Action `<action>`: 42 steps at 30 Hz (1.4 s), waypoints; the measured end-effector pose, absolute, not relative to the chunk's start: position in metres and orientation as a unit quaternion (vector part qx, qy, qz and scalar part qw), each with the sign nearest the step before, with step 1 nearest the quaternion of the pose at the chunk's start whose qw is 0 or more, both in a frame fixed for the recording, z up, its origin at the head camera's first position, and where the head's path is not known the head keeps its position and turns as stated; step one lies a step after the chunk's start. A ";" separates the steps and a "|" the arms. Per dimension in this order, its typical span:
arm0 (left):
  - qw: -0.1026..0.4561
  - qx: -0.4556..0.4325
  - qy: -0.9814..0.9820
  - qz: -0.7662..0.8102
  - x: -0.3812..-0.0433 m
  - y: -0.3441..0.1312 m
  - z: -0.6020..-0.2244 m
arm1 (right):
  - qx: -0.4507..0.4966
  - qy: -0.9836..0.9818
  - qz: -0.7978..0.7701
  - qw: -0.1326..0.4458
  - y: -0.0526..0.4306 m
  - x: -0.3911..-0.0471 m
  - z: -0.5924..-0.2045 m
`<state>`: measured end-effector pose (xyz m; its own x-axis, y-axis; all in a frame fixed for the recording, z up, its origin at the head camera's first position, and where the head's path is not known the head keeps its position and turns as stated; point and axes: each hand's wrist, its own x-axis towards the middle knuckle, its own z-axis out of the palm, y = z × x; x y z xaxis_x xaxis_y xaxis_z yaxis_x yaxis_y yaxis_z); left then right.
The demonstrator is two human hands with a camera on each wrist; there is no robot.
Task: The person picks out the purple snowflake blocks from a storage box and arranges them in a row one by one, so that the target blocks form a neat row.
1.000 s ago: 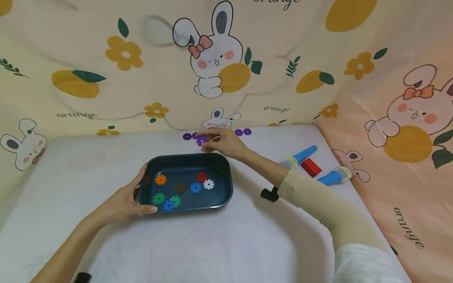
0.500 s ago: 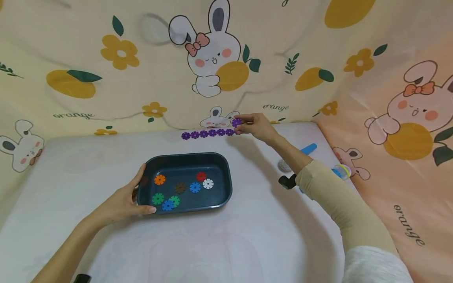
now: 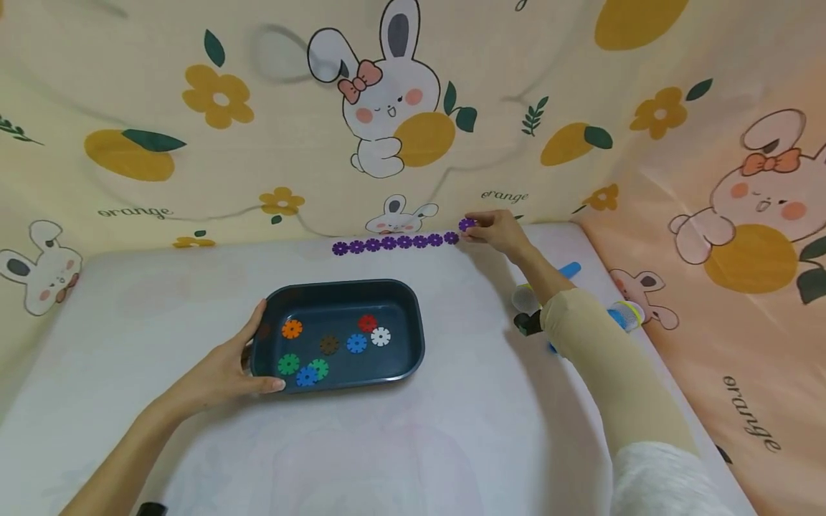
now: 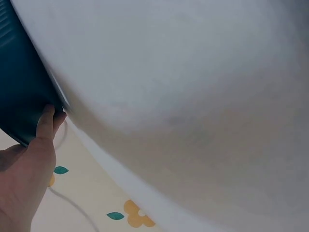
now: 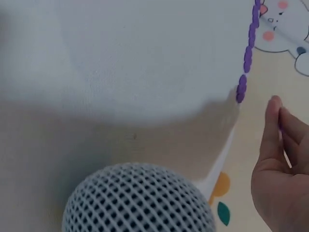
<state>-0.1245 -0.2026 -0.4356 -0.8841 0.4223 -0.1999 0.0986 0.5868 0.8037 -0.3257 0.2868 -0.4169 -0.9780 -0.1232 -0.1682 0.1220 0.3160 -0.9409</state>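
Hands first: our left hand [image 3: 222, 369] grips the near-left corner of the dark blue rectangular metal tray [image 3: 413, 337], thumb on the rim, fingers curled round the outer wall; the left wrist view shows the same hold. Our right hand [image 3: 500, 231] pinches a purple plastic snowflake disc [image 3: 467, 224] between thumb and fingertips at the far edge of the white table [image 3: 452, 430], just beside the right end of the row of purple snowflake discs [image 3: 395, 243] that lies along the far edge, under the bunny-print cloth backdrop [image 3: 193, 143]. We cannot tell whether the held disc touches the row's last disc yet.

Inside the tray lie loose discs: an orange disc [image 3: 292, 328], a brown disc [image 3: 329, 344], a red disc [image 3: 368, 322], a white disc [image 3: 381, 335], blue discs [image 3: 356, 342] and green discs [image 3: 288, 363].

Right of our forearm, two blue-handled toy microphones [image 3: 619, 315] lie on the table, partly hidden by the beige sleeve [image 3: 594, 358]; one mesh head fills the right wrist view.

Risks, as we judge them: the row sits right at the table's far edge, so a careless press could knock discs out of line or off the back. The sleeve hangs close over the microphones and could roll them. A loose pinch could drop the disc.
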 end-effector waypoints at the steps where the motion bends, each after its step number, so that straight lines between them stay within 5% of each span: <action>1: 0.188 0.150 0.871 0.428 -0.124 -0.203 -0.436 | 0.008 0.806 -0.582 0.105 0.288 -0.326 -0.419; 14: 0.190 0.156 0.867 0.434 -0.121 -0.202 -0.438 | 0.077 0.899 -0.419 0.104 0.291 -0.331 -0.435; 29: 0.192 0.151 0.871 0.426 -0.125 -0.203 -0.436 | 0.108 0.865 -0.476 0.119 0.289 -0.333 -0.437; 42: 0.172 0.167 0.876 0.418 -0.136 -0.205 -0.439 | -0.071 0.922 -0.375 0.058 0.264 -0.294 -0.393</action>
